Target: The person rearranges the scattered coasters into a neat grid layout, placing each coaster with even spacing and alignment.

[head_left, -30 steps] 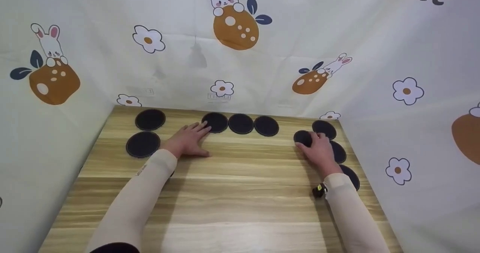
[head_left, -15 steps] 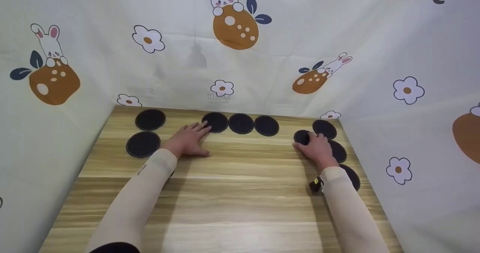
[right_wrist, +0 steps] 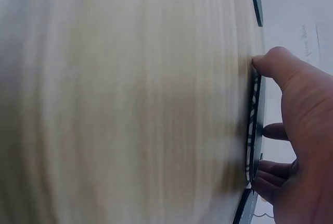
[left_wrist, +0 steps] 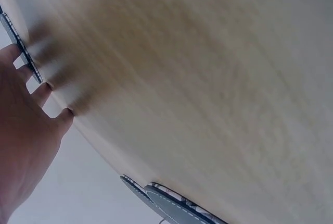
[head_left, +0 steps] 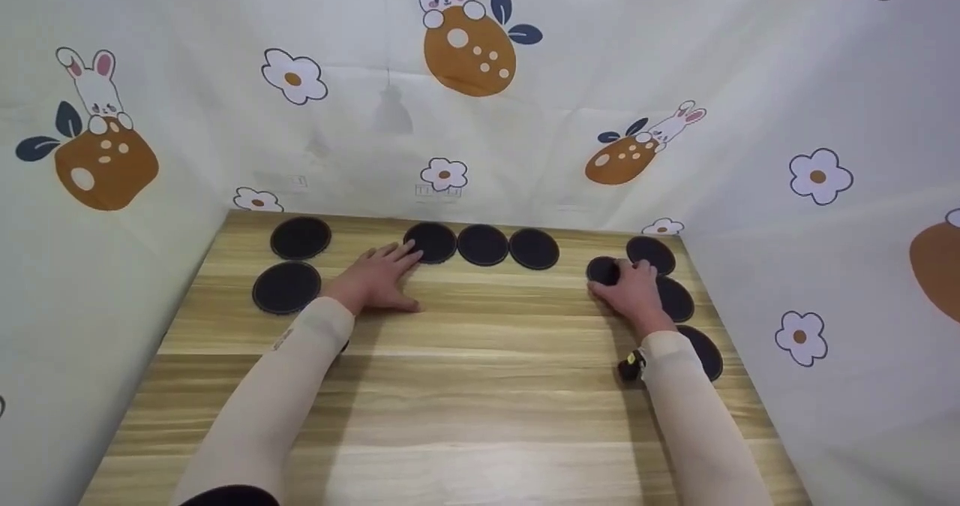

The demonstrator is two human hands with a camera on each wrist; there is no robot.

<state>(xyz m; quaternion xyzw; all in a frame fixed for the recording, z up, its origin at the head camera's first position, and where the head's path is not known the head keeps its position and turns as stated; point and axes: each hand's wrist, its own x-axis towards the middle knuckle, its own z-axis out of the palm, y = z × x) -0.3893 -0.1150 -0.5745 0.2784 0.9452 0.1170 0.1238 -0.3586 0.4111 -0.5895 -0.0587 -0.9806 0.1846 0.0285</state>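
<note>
Here, one black disc (head_left: 602,269) is gripped, seemingly by its edges, by the nearer right hand (head_left: 636,293); the spread left hand (head_left: 377,278) is set well leftward

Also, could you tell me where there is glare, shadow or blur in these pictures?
Head view: glare on the near part of the table, shadows beside the left sleeve and right sleeve; left wrist view: soft shadows by the left hand, table hazy; right wrist view: table smeared, darker patch near the right hand.
</note>
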